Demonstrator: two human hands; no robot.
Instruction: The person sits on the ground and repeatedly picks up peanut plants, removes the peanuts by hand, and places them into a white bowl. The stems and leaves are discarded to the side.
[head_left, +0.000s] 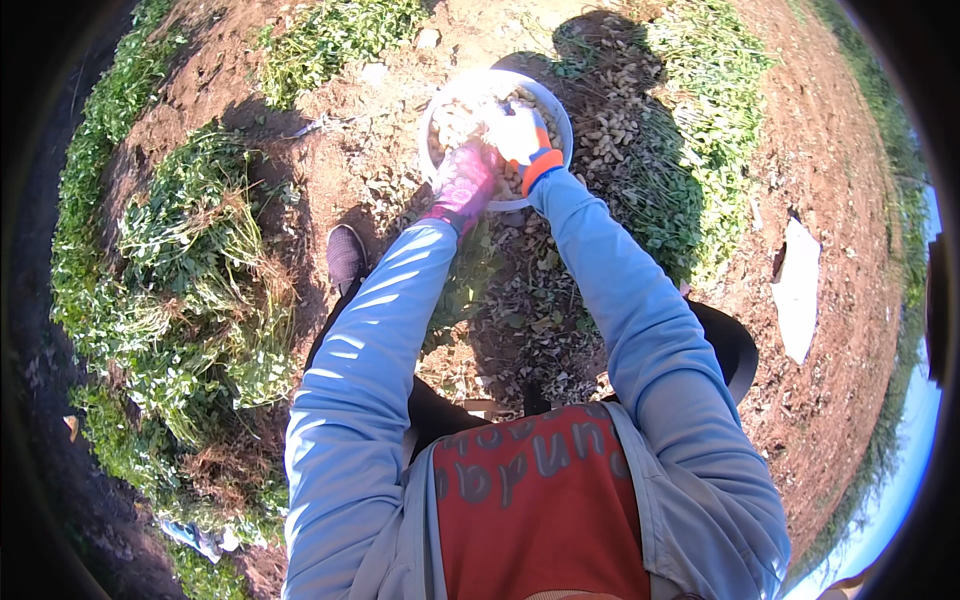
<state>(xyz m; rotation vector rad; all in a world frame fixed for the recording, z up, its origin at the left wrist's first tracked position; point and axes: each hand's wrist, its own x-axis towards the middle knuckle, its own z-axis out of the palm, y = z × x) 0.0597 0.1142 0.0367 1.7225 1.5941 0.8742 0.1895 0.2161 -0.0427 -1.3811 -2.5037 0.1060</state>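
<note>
A round white tub (564, 127) holding unshelled peanuts (450, 120) stands on the soil in front of me. My left hand (466, 178), in a pink patterned glove, reaches over the near rim into the tub. Close beside it, my right hand (521, 139) is in a pale glove with an orange and blue cuff, also inside the tub over the peanuts. Strong glare washes out the fingers of both hands, so I cannot tell whether either one grips anything.
Loose peanuts (611, 131) lie on the ground right of the tub, partly in shadow. Uprooted leafy plants (202, 300) are heaped at left, with more greenery (709, 127) at right. A white sheet-like scrap (796, 292) lies on bare soil. My shoe (346, 255) is left of the tub.
</note>
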